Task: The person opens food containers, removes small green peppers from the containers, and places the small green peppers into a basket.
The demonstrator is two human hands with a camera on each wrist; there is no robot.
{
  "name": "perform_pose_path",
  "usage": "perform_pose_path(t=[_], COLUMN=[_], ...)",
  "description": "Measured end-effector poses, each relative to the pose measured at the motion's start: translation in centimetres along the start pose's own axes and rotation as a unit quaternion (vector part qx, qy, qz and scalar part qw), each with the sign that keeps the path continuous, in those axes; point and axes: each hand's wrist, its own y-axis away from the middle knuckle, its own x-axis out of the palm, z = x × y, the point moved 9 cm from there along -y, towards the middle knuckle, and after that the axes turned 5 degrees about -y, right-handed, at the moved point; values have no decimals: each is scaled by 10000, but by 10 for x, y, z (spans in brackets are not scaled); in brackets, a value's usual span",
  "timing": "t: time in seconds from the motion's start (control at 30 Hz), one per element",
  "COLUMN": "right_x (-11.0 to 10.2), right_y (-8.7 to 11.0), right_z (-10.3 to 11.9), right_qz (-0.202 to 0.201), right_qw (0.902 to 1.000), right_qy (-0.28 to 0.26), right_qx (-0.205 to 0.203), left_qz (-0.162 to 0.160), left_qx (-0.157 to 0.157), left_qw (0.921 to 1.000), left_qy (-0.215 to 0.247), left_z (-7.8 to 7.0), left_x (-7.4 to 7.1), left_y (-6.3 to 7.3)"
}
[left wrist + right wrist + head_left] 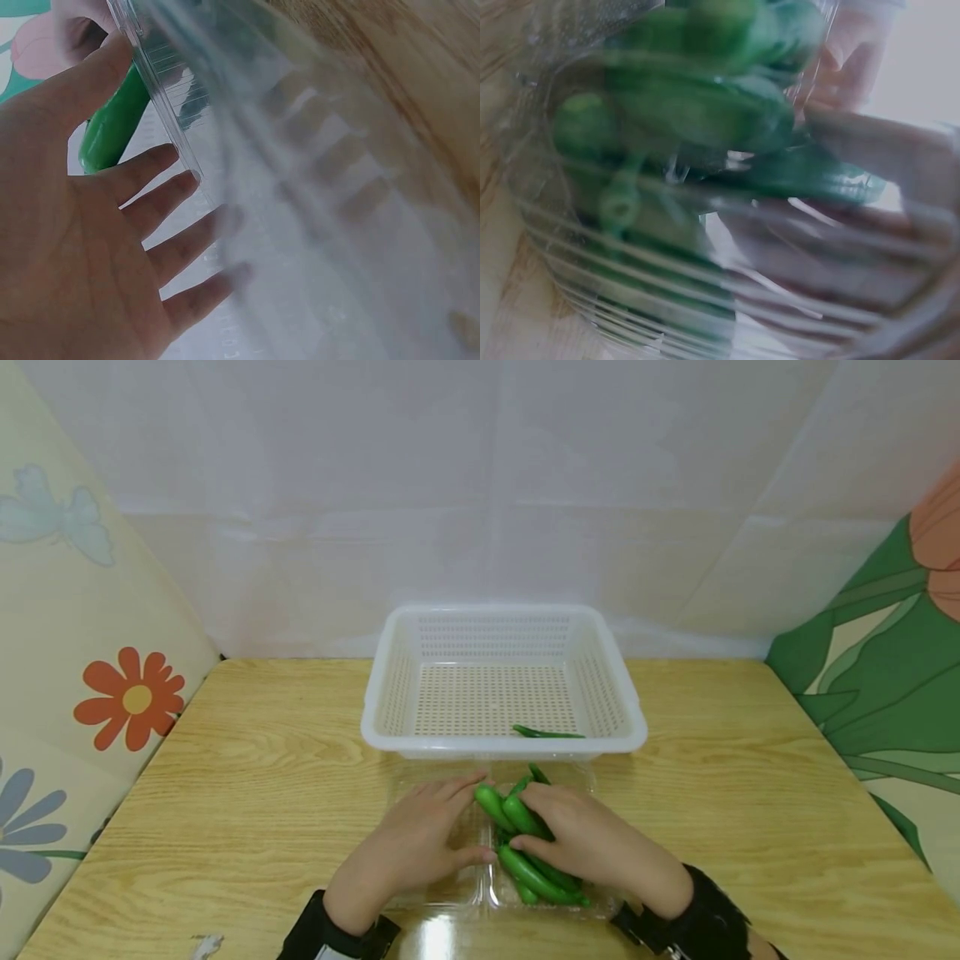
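Blurring through a clear container point(450, 893), green peppers point(536, 878), right fingers point(542, 795) half-hidden, grip unclear, left fingers point(161, 206) spread

Slender, curved, smooth-skinned peppers point(536, 880): bright, uniform green. Shallow two-part box of clear plastic point(442, 893): colourless, patterned with fine parallel ribs. Rectangular plastic basket point(502, 745): white, with a regular grid of slots. Wooden tabletop point(285, 777): yellow-tan, streaked with grain. Flat printed left panel point(67, 610): cream, bearing an orange-red flower with a yellow centre, a grey-blue flower and a pale blue butterfly.
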Motion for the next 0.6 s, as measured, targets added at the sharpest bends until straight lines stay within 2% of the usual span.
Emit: perform_pose_path(t=[0.37, 0.6], right_x=[-7, -19], right_y=[1, 3], right_z=[6, 8], right_qz=[-341, -475], right_qw=[9989, 9987], right_qy=[279, 188], right_qx=[-133, -62], left_qz=[-63, -50], left_qx=[25, -6], left_qw=[10000, 10000], left_qy=[-38, -80], left_z=[-1, -1], left_x=[-1, -1], left_y=[1, 1])
